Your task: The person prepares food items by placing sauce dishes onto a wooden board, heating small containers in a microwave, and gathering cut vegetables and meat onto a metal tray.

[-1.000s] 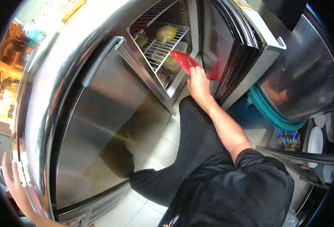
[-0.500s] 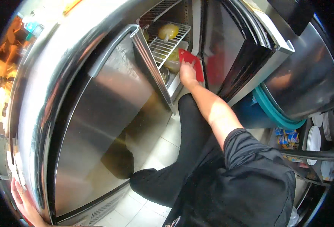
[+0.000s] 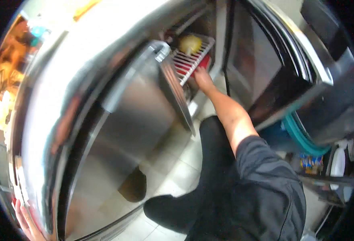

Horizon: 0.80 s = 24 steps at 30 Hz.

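Note:
My right hand [image 3: 203, 78] reaches into the open refrigerator and grips a flat red plastic piece [image 3: 204, 62], which looks like a lid or board. Most of that piece is hidden under the white wire shelf [image 3: 184, 64], and the fingers are blurred. On the shelf rests a rounded yellow thing [image 3: 190, 43], apparently wrapped in clear plastic. At the far lower left, my left hand [image 3: 25, 221] lies against the metal counter edge with its fingers stretched out; it holds nothing I can see.
A steel refrigerator door [image 3: 141, 120] stands at the left, its handle at the top. The other door [image 3: 261, 60] is swung open to the right. Beyond it is a blue bin with a teal rim [image 3: 305, 136]. White plates [image 3: 338, 162] stand on a rack at the right.
My right hand has pushed the red piece deeper under the wire shelf, so less of it shows. The view has shifted, and my left hand stays at the counter edge.

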Available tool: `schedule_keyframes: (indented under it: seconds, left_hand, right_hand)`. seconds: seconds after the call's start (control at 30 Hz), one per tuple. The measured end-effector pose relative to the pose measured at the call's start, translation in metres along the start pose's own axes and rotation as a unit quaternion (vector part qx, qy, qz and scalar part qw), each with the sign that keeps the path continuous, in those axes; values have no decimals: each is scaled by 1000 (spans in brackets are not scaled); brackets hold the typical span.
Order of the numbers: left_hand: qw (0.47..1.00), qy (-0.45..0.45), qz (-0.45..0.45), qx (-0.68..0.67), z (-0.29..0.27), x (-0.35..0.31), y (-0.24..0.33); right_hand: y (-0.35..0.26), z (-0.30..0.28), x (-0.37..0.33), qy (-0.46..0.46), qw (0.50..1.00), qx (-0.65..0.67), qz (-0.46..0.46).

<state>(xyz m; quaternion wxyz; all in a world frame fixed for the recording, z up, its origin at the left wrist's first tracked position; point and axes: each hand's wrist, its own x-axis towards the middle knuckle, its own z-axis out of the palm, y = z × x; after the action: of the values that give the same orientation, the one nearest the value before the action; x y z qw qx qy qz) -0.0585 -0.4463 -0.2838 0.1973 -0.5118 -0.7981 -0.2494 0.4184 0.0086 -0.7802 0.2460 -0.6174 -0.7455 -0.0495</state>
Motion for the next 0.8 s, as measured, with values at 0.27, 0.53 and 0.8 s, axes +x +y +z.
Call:
schedule_keyframes:
  seconds: [0.27,0.53,0.8]
  left_hand:
    - [999,22,-23,-4,3,17,40]
    - [989,101,55,93,-12,20,38]
    - [892,-231,321,-219,115,195,365]
  right_hand:
    - [-22,-36,-66,-99,985,-10,142]
    - [-119,-273,-176,-355,917,184,-8]
    - [-155,-589,-137,-633,748,198,-3]
